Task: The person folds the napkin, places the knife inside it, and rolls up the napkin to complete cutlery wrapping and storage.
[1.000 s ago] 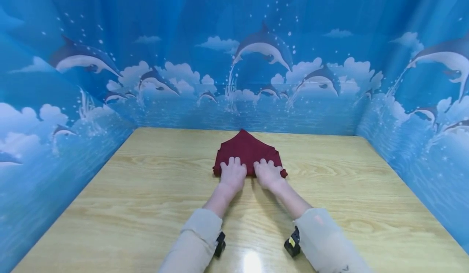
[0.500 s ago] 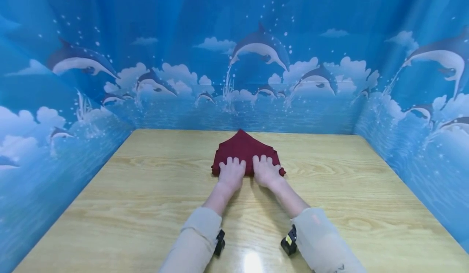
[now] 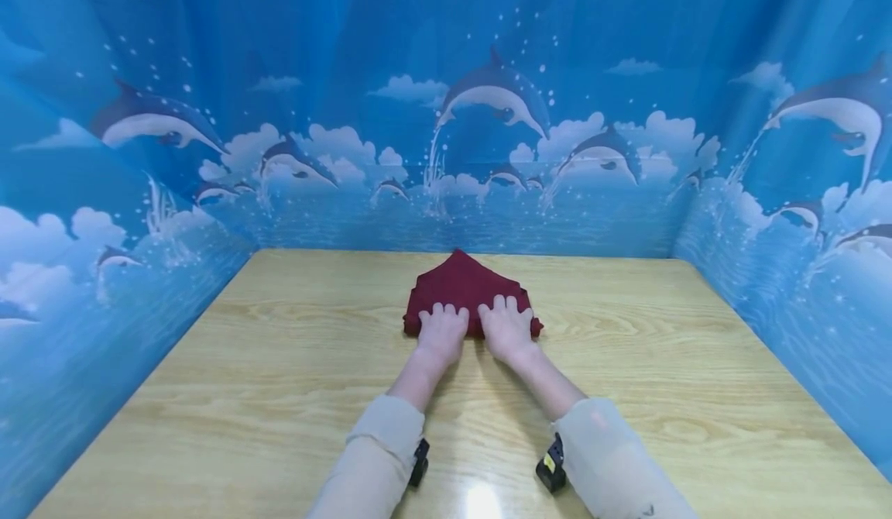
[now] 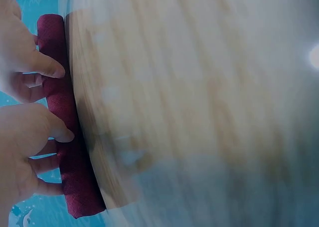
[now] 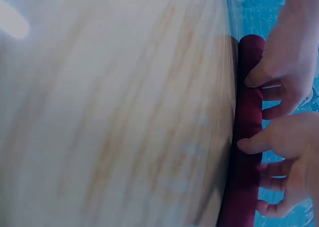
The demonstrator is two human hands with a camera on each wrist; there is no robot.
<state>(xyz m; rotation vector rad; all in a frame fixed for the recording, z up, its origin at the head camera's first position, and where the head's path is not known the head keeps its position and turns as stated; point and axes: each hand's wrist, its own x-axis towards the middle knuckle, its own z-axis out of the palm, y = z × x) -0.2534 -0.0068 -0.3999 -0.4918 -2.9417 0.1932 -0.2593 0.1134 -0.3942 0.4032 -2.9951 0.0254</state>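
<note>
A dark red cloth lies near the back of the table, its near edge rolled into a tube and its flat far part coming to a point. My left hand grips the roll left of its middle, and my right hand grips it just to the right. In the left wrist view, the roll passes between thumbs and fingers of both hands. The right wrist view shows the thumbs pressing the near side of the roll, fingers over the other side. Each hand covers part of the cloth.
The wood-grained table spreads around the cloth on every side. A blue curtain printed with dolphins and clouds stands along its back, left and right edges. Black wrist cameras sit at both sleeves.
The right hand's fingers have shifted slightly forward over the roll and straightened a little. The left hand and cloth stay almost in place; the view has tilted slightly.
</note>
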